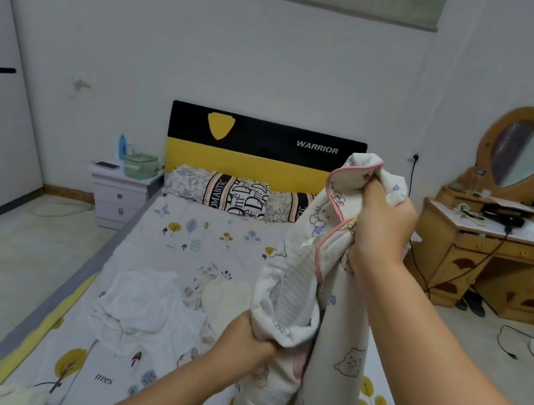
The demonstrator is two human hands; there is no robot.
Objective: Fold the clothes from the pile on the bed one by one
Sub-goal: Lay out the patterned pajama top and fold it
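Observation:
A white padded garment (338, 320) with cartoon prints and pink piping hangs in the air over the bed (184, 235). My right hand (382, 219) grips its upper edge high up, fingers curled into the cloth. Lower down, my left hand (247, 338) grips a bunched fold of the same garment. The garment's bottom end drapes down to the bed sheet. On the bed to the left lies a crumpled white garment (142, 308), and beside it a patterned cream piece (210, 291).
Patterned pillows (222, 192) lie against the black and yellow headboard (262, 153). A white nightstand (121, 191) stands left of the bed. A wooden dressing table (500, 258) with a heart mirror stands right, cables trailing on the floor (511, 343).

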